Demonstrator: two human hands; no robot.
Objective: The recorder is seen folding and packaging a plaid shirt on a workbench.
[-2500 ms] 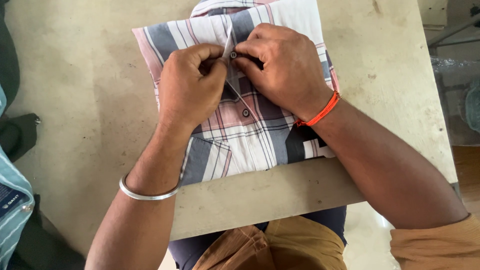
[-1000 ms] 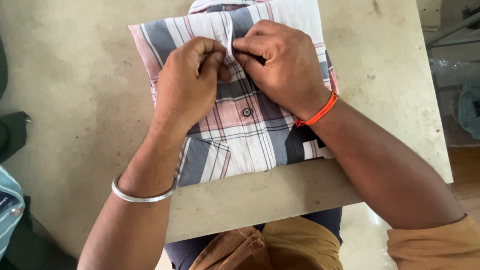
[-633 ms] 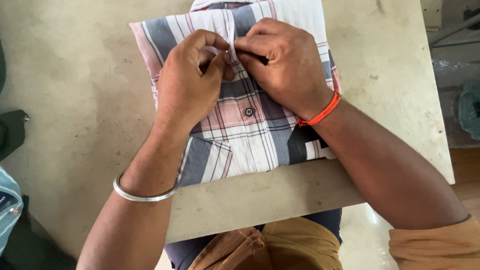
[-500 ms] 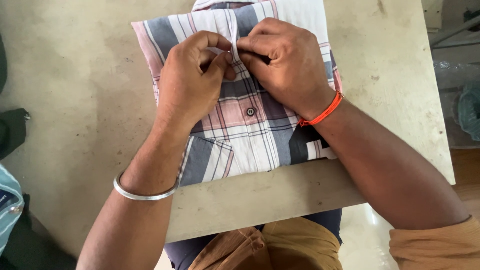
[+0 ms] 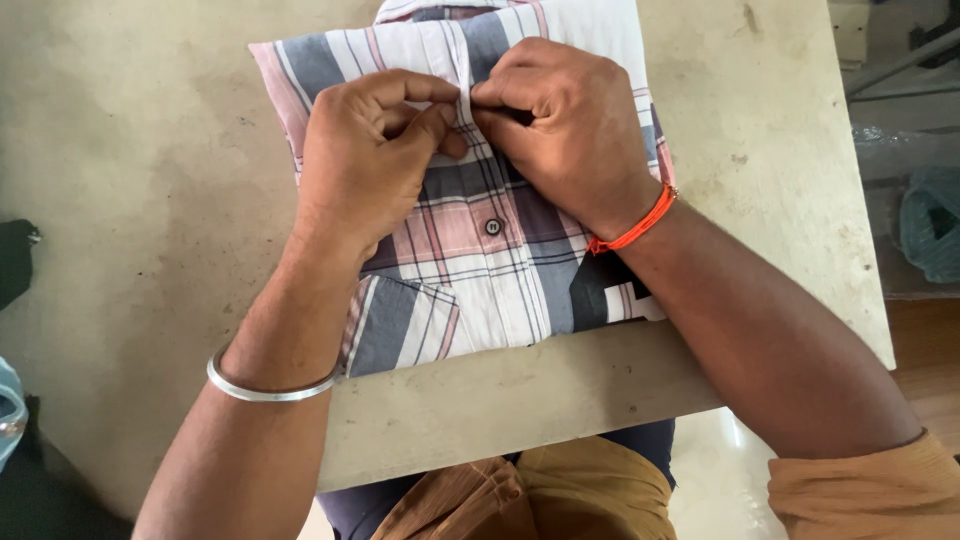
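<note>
The folded plaid cotton shirt (image 5: 480, 250), checked in white, pink and grey-blue, lies flat on the pale, stained tabletop (image 5: 150, 180) directly under both hands, its button strip running down between them. The left hand (image 5: 370, 165) is curled nearly closed, thumb and forefinger pinching the edge of the strip on its own side. The right hand (image 5: 565, 125) is likewise bunched, fingertips nipping the opposite edge, so the two sets of fingers meet just above a small dark round button (image 5: 492, 227) that sits below the knuckles, nearer the wrists.

The grip is fine and the cloth thin, so the strip could likely slip out of one pinch if either hand pulls sideways. That would probably drag the neat fold askew or pucker the front. Pressing down with the heel of the right hand might also crease the layers beneath.

A thin silver metal bangle (image 5: 270, 385) circles the left wrist and an orange thread band (image 5: 635, 228) the right.

Compared with the earliest frame, the hands sit in much the same place over the strip, though the left fingers have closed tighter toward the right fingertips. The shirt has barely shifted on the table, and the dark button remains uncovered.
</note>
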